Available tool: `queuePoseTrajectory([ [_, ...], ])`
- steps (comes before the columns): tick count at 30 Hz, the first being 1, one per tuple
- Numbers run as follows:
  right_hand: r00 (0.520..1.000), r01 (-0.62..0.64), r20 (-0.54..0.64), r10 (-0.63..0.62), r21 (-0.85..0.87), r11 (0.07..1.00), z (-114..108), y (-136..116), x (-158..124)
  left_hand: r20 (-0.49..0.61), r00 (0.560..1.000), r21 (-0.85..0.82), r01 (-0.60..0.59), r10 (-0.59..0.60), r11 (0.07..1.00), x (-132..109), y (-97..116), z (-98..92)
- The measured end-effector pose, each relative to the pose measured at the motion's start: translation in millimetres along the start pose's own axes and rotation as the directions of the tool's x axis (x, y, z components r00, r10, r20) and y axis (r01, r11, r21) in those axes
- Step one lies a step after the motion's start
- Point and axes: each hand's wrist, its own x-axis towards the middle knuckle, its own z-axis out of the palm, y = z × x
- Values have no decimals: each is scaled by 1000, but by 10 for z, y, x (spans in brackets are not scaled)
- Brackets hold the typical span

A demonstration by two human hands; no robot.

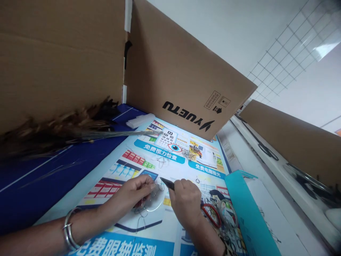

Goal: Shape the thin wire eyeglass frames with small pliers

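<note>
Wire [159,184]: one fine, curled piece, held up over the counter [39,193], toward its near edge.

Left hand [144,190]: thumb and fingers pinched together on the wire; silver bangles [69,229] at the wrist.

Right hand [186,201]: fingers closed around a black tool [167,184], tip pointed at the wire; whether tip and wire touched could not be told.

Poster [128,243]: printed, spread flat beneath both hands.

Loose wires [189,154]: tangled, on the poster toward the far edge.

Red handle [213,215]: beside the right wrist, partly hidden.

Clear ring [236,219]: just beside the red handle.

Turquoise box [252,217]: at the right edge.

Feathers [66,124]: brown and black, along the left edge, nearest the far left corner.

Clear case [140,121]: near that same corner.

Cardboard panel [183,71]: upright along the far edge, lettering inverted.
</note>
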Motion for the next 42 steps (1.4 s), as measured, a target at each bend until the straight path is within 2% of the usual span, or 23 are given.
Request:
queuePoseTrajectory([
  [7, 997, 58, -49, -62, -89, 994, 37, 36, -6, 23, 997, -91, 78, -76, 993, -83, 84, 82],
  [14, 989, 98, -97, -110, -115, 988, 51, 76, 3, 80, 994, -192, 93, -79, 977, -104, 6, 82],
  [19, 985, 103, -122, -120, -137, 985, 81, 96, 8, 104, 992, -221, 99, -77, 970, -150, 36, 85],
  [32, 983, 101, -148, -111, -71, 992, 138, 88, -7, 101, 992, -231, 93, -71, 968, -142, 48, 82],
  [42, 989, 96, -109, -99, -31, 995, 150, 86, -13, 103, 991, -257, 110, -86, 960, -148, 103, 92],
])
